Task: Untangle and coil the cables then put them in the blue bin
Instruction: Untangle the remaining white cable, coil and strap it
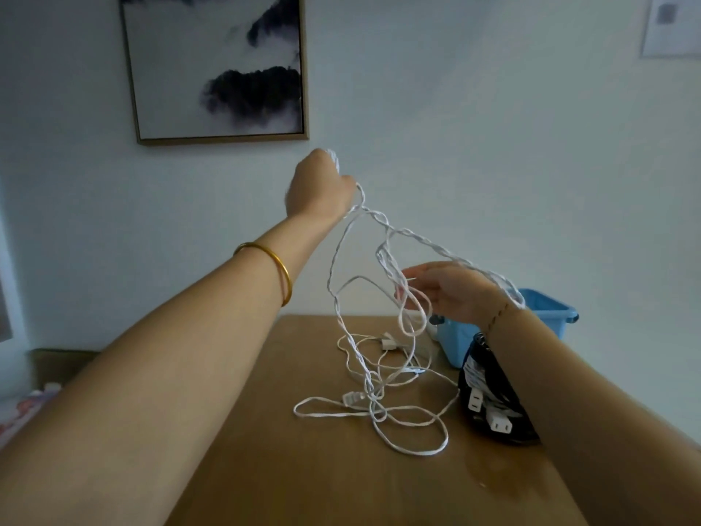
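Nearest, white cables (373,402) are lying in loose tangled loops on the brown table (288,468), with a black bundle (493,396) carrying 2 white plugs (489,411) just right of them, under my right forearm. Farther out, my right hand (451,294) is hovering over the table with fingers spread, twisted strands hanging beside them and draping over my wrist. Behind it, the blue bin (550,309) is sitting at the table's far right. Highest and farthest, my left hand (320,187) is closing into a fist on the cables, lifting them up toward the wall picture (216,66).
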The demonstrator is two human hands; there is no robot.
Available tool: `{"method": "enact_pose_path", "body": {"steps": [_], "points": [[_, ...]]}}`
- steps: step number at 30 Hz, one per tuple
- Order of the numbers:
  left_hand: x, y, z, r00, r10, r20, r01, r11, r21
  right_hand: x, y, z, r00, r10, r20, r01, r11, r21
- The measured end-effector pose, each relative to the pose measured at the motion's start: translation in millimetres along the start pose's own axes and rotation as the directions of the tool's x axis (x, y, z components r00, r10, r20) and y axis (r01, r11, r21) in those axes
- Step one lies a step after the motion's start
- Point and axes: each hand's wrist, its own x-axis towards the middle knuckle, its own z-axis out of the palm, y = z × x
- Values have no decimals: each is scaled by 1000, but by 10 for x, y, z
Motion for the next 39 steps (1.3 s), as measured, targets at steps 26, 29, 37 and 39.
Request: {"method": "enact_pose_path", "body": {"steps": [26,29,37,39], "points": [[-32,-88,-22,983,-47,-180,27,993,-114,231,1012,446,984,-148,-98,97,910,-403],[32,-81,-5,985,-40,-168,15,989,-146,300,717,437,969,-196,-149,164,966,-199],[100,-48,-44,997,-66,-39,60,989,-134,87,487,304,805,342,485,-68,865,-497],[55,-71,-53,992,-108,70,116,986,-123,-57,496,277,645,636,423,1,553,-833]]}}
